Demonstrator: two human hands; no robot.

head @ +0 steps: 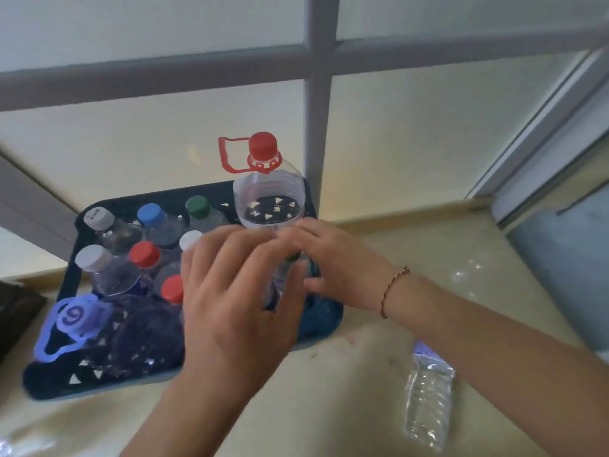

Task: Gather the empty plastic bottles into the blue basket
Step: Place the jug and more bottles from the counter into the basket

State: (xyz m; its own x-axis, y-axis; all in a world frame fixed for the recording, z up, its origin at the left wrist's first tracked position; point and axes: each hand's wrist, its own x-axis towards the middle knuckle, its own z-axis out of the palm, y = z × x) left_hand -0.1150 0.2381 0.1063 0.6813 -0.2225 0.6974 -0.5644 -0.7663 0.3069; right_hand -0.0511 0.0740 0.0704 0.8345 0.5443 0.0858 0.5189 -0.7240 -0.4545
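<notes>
Settling a large clear bottle [268,199] with a red cap and a red carry handle into the back right corner of the blue basket [204,192], a person works with both hands low around its body. The left hand [237,291] has its fingers spread and curved against the near side of the bottle; the right hand [333,265], with a thin cord bracelet [393,290] at the wrist, curls in from the other side. Both seem to be gripping the bottle, though the hands themselves hide the exact contact.

Judging from this, the step goes best if the bottle is kept upright and lowered straight down into the free corner, with the hands letting go only once its base sits flat, so the neighbours are not knocked over.

Those neighbours stand upright and close together in the basket: bottles with white, blue [151,215], green [197,206] and red [144,254] caps. At the near left corner another big bottle has a pale purple cap [74,316] that seems to bear a single mark like a 6 or 9. A white cap [98,218] at the back left carries small print too blurred to read. No brand can be made out.

One crushed clear bottle [428,400] lies on the beige counter [346,407] to the right, well apart from the basket, not yet gathered.
</notes>
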